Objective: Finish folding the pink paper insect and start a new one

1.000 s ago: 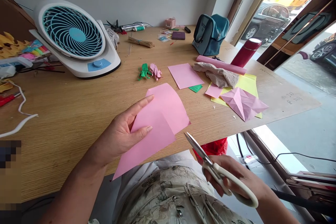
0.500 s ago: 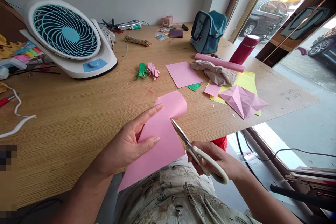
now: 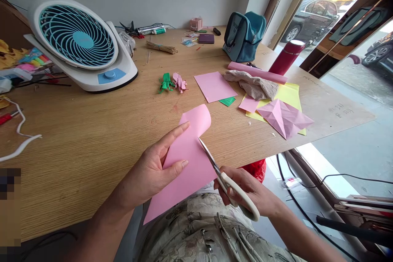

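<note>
My left hand (image 3: 161,163) grips a sheet of pink paper (image 3: 192,172) by its left side, thumb and forefinger lying on its face. The sheet is held above my lap at the table's front edge, and its top right part curls over. Around the handles of white-handled scissors (image 3: 230,186) my right hand (image 3: 245,186) is closed. The scissor blades look nearly together, their tip at the paper just under the curled part. Beyond the sheet stand a green folded paper figure (image 3: 166,82) and a pink folded paper figure (image 3: 179,82).
A white and blue fan (image 3: 81,41) stands at the back left. To the right lie a flat pink sheet (image 3: 215,86), a grey cloth (image 3: 251,84), a creased pink paper (image 3: 284,118) and yellow paper (image 3: 290,94). A red flask (image 3: 287,57) and a blue bag (image 3: 245,37) stand behind.
My right hand and the scissors have shifted slightly left and down. The curled part of the paper has moved a little left and narrowed.
</note>
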Demonstrator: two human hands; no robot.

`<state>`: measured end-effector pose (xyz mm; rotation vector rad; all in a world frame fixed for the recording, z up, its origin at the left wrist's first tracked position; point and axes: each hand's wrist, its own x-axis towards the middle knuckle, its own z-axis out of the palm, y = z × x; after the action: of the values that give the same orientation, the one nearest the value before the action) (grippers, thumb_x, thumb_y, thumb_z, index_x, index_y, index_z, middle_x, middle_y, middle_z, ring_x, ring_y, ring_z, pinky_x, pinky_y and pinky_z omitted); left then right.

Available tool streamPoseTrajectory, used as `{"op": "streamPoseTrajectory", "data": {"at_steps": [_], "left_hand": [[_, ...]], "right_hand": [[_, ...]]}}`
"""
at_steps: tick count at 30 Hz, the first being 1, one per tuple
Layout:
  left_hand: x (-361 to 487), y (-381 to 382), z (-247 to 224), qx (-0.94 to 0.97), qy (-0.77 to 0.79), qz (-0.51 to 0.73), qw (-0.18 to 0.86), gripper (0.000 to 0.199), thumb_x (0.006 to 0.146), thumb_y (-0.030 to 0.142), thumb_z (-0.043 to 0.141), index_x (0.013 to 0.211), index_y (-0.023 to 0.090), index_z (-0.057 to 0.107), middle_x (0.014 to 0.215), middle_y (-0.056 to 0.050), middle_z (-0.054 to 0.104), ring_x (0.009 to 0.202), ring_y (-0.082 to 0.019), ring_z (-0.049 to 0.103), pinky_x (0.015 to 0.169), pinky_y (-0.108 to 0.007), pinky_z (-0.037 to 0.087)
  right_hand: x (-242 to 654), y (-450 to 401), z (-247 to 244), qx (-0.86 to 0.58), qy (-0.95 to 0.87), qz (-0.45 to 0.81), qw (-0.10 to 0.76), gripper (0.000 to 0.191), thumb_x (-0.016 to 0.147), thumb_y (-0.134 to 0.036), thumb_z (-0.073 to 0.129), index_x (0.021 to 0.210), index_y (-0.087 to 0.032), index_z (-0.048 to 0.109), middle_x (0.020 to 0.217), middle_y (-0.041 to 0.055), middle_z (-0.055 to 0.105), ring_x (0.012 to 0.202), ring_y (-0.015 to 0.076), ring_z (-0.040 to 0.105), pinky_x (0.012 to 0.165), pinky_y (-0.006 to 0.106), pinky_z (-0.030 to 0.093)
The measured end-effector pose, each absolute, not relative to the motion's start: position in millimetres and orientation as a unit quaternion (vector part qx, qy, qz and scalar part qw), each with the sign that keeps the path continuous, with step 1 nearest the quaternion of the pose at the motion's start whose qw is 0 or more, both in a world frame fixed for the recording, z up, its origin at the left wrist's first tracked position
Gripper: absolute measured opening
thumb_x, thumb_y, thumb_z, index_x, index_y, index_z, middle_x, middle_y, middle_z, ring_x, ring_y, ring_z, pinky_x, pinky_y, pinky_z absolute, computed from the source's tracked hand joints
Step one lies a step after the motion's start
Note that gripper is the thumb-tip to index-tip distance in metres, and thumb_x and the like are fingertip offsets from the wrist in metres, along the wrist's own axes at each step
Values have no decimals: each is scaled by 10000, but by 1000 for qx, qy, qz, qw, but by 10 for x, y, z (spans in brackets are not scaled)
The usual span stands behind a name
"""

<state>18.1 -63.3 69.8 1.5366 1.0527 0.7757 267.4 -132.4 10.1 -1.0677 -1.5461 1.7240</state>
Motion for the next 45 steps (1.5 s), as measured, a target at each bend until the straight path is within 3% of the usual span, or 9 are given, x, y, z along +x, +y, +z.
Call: {"op": "streamPoseTrajectory", "data": {"at_steps": [6,16,33,45], "left_hand": [[151,-626,649,672,430,312,516,701,866,282,666,1511,258,392,1591,-60,364,1397,-278,448,1198,-407,320],[169,-672,621,714,417,297,477,686,886,239,635,1516,304,371,1620,16,305,1509,-217,234,1243,-333,210],[187,-685,642,748,416,278,436,747,877,239,638,1544,325,313,1632,33,265,1512,-221,219,1253,-339,169],[173,-685,650,747,415,278,440,752,881,231,622,1553,312,294,1641,29,229,1519,-215,178,1251,-328,135]], "right_hand": [[2684,-1352,105,-386,-576,662,285,489,876,-641,559,967,-164,610,708,11,623,628,133,522,587,255,378],[2609,-1285,76,-393,-582,642,308,494,886,-671,533,864,-178,562,712,8,616,620,120,503,580,251,363],[2509,-1280,127,-407,-596,607,334,378,913,-558,561,827,-190,542,746,4,614,638,115,495,574,235,365],[2452,-1285,113,-412,-588,598,355,435,934,-592,514,785,-183,532,684,1,597,617,113,494,585,237,379]]}}
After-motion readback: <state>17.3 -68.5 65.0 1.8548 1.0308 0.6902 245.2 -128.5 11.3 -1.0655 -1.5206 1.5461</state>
